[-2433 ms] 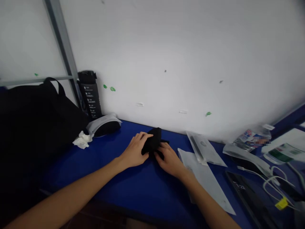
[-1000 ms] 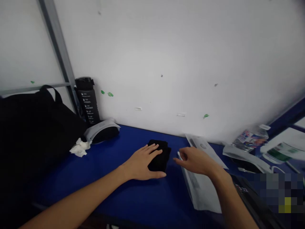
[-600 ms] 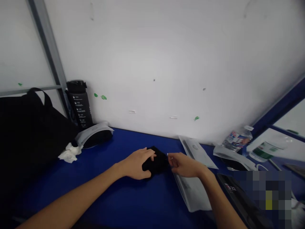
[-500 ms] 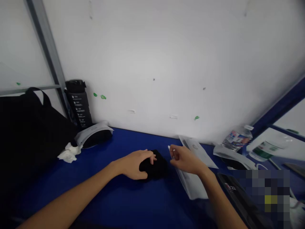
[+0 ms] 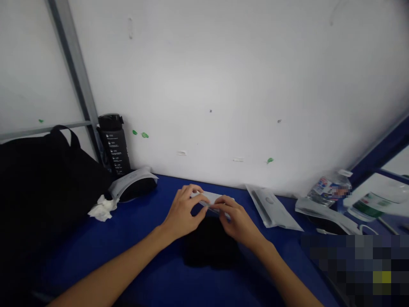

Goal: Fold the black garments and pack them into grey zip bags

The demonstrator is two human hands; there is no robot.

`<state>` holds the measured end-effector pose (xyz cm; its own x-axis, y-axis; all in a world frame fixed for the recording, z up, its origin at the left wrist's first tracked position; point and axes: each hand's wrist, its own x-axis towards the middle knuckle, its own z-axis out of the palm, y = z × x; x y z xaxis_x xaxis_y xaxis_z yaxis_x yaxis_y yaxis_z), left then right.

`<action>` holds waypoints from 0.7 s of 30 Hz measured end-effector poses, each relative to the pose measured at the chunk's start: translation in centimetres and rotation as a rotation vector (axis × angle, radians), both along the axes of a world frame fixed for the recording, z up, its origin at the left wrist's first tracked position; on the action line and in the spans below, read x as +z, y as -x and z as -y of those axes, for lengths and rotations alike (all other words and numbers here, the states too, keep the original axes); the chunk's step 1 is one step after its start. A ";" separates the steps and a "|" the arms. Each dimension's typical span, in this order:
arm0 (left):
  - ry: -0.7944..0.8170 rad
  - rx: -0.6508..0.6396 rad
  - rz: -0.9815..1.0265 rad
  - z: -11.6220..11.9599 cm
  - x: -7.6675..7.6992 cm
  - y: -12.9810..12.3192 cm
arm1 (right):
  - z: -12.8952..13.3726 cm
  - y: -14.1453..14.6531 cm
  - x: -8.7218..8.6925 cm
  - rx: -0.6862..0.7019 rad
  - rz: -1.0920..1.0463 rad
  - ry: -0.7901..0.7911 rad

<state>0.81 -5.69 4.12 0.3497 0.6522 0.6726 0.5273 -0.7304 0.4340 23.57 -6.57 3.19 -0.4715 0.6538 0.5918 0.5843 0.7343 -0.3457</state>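
A translucent white plastic pouch (image 5: 209, 196) is held at its near edge by both hands. My left hand (image 5: 182, 215) pinches that edge near the middle with thumb and fingers. Close beside it, my right hand (image 5: 238, 221) grips the same edge, fingertips bent together. The hands cover most of the pouch. Just below them, a soft black bundle (image 5: 211, 249) lies on the blue tabletop (image 5: 134, 238); its exact kind is too dark to make out.
On the left stand a black bag (image 5: 47, 183) and a black bottle (image 5: 115, 147), with a filled pouch (image 5: 136, 183) and crumpled tissue (image 5: 102, 209). Another pouch (image 5: 271, 207), a pouch with black contents (image 5: 329, 215) and clear plastic bottles (image 5: 330, 187) are on the right.
My left hand has left the black bundle and now grips the pouch. My right hand has brought the pouch left, in front of me. The bundle appears lower in view.
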 end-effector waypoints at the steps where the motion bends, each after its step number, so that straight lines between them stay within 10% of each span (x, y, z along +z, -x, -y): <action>1: -0.035 0.051 -0.036 -0.3 -0.2 0.2 | -0.2 0.0 -0.4 0.016 -0.003 -0.020; 12: 0.023 -0.025 -0.122 -1.4 -0.8 0.7 | -1.0 -0.1 -1.4 0.063 -0.030 -0.028; 21: 0.126 0.140 -0.243 -3.6 -2.8 1.7 | 3.1 1.0 2.9 0.029 0.244 0.210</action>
<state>-0.84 -2.13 1.33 0.3915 0.7783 0.4909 0.7186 -0.5919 0.3652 22.54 -9.62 6.04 -0.6029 0.7340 0.3126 0.6488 0.6791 -0.3433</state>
